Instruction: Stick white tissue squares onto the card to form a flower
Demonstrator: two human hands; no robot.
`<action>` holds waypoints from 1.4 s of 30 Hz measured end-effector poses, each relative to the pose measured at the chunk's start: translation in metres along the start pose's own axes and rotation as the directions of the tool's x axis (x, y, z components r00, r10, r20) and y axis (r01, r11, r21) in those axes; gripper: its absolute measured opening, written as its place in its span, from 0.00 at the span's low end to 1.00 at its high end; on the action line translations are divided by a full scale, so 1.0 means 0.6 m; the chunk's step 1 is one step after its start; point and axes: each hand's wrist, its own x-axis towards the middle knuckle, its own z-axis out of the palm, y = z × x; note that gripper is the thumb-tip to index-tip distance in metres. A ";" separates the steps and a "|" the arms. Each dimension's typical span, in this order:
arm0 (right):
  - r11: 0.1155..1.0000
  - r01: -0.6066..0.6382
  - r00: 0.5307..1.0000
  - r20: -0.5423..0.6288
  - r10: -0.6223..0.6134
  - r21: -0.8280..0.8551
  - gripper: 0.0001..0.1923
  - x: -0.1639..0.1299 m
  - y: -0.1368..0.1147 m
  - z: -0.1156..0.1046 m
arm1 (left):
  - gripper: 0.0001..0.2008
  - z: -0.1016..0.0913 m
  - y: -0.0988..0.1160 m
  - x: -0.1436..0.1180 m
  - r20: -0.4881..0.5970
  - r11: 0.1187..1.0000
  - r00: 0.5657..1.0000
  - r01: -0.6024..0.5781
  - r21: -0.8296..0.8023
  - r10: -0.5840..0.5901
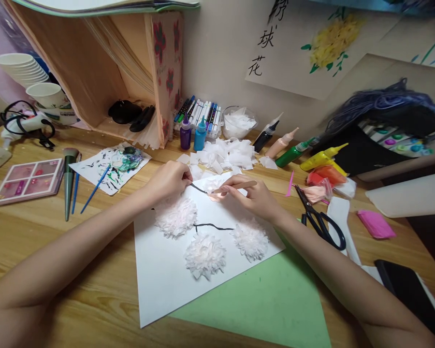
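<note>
A white sheet of paper (159,285) lies on the desk with fluffy, pale pink-white paper flowers on it. Three full ones show: a left flower (176,216), a lower flower (205,256) and a right flower (250,239). A black wavy stem line (213,226) runs between them. At the sheet's top, my left hand (172,181) is closed, fingertips pressed together beside another black line (198,187); whatever they pinch is hidden. My right hand (255,198) is closed on a tan stick (245,184), over a partly hidden pinkish-white flower (213,185).
Behind the sheet lie loose white paper pieces (224,155) and a bowl of them (239,123). Paint bottles (293,153) and scissors (321,220) are at right. A paint-smeared paper (112,166) and brushes (70,186) lie left. Green paper (268,309) sits beneath the sheet.
</note>
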 end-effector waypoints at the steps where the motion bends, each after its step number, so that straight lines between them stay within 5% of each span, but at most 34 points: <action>1: 1.000 -0.001 1.000 0.007 0.001 -0.005 0.14 0.002 0.000 0.000 | 0.09 0.001 -0.001 0.001 0.001 1.000 1.000 0.003 0.002 -0.003; 9: 0.998 -0.062 0.998 -0.024 0.061 -0.020 0.16 0.013 -0.020 0.012 | 0.08 -0.015 0.013 -0.012 -0.020 0.998 0.998 -0.056 0.014 0.056; 16: 0.986 -0.162 0.983 -0.087 0.164 0.029 0.16 0.011 -0.015 0.015 | 0.12 -0.017 0.061 -0.045 0.063 0.935 0.937 -0.347 0.070 0.343; 31: 0.989 -0.145 0.987 -0.064 0.146 0.022 0.14 0.016 -0.018 0.008 | 0.14 0.015 0.058 -0.036 0.077 0.896 0.919 -0.395 0.204 0.388; 42: 0.927 -0.252 0.936 -0.172 0.306 0.279 0.20 0.016 -0.003 0.015 | 0.13 0.021 0.056 -0.031 0.068 0.901 0.921 -0.389 0.193 0.383</action>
